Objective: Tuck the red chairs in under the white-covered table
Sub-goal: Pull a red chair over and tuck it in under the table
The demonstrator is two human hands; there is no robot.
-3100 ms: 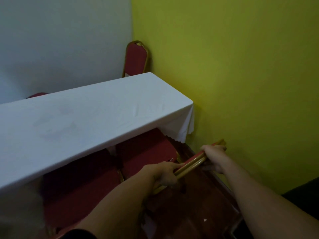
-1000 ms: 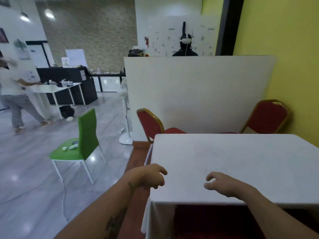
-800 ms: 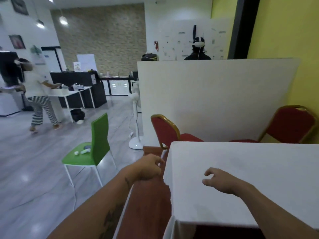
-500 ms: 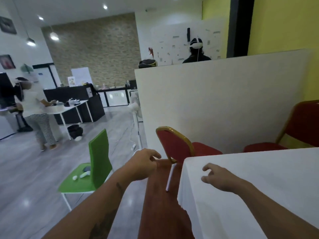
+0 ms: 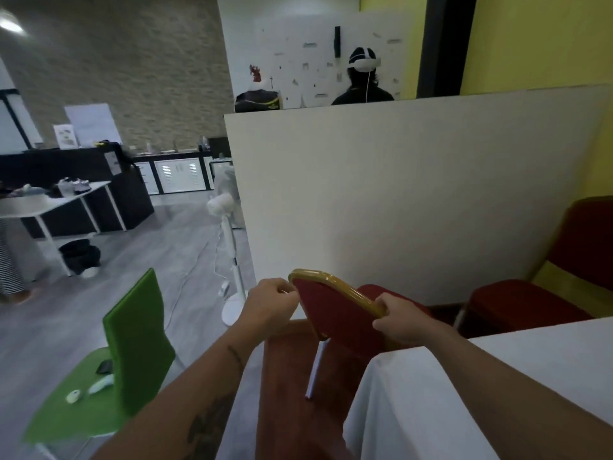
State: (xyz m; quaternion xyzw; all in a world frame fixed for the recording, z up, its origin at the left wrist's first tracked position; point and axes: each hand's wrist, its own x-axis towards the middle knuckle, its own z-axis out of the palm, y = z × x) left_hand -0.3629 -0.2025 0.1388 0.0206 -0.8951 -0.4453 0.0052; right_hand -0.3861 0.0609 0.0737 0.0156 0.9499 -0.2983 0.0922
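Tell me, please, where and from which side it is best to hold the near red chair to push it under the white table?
Grip the gold top rail of the near red chair at its two corners, from behind the backrest, as the left hand and right hand do now. The rail is a curved bar that fingers can wrap, and the seat faces the white-covered table.

A grey tiled floor (image 5: 172, 267) carries most of the room. On it stand a green chair (image 5: 132, 343), a white fan (image 5: 229, 260) on a round base with its cord trailing over the tiles, and a white side table (image 5: 53, 202) with a dark bag (image 5: 79, 257) beneath it. A strip of red-brown floor (image 5: 292, 393) runs beside the white-covered table (image 5: 497, 386). Two red chairs stand there: one (image 5: 335, 313) at the table's corner, another (image 5: 544, 287) by the yellow wall. The tablecloth's top is bare.
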